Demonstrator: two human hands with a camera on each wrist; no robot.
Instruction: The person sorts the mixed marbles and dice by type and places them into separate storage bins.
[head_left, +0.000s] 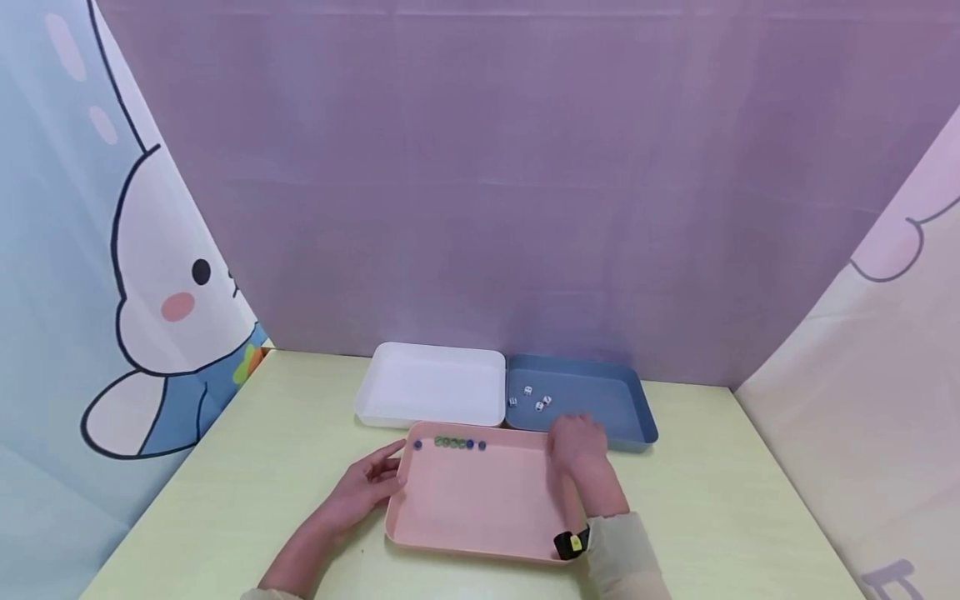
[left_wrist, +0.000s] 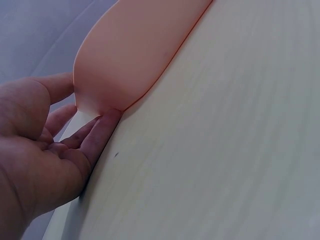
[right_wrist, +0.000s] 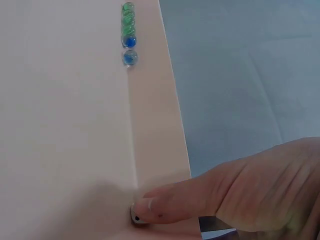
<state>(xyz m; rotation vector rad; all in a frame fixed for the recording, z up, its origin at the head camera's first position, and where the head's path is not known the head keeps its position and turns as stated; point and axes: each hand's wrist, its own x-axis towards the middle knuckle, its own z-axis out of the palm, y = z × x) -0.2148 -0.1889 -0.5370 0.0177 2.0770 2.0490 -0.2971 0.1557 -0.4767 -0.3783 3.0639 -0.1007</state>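
Note:
My left hand [head_left: 365, 486] holds the left side of a pink tray [head_left: 480, 508]; in the left wrist view a digit touches the rim while other fingertips meet the tray's lower edge. At the tray's far right corner my right hand [head_left: 581, 446] reaches inside. The right wrist view shows its fingers pinching a white die [right_wrist: 136, 217] against the tray floor, mostly covered by the thumb. Along the far wall lie green marbles [head_left: 450, 442] in a row, with a dark blue marble [head_left: 470, 444] and a greyish-blue marble [head_left: 482, 446] beside them. Another bluish marble [head_left: 417, 445] sits in the far left corner.
Behind the pink tray stand a white tray [head_left: 431, 383] and a blue tray [head_left: 607, 400], side by side. Several white dice [head_left: 539, 406] lie in the blue tray's left part. A purple curtain [head_left: 480, 183] hangs behind the pale yellow table [head_left: 720, 500].

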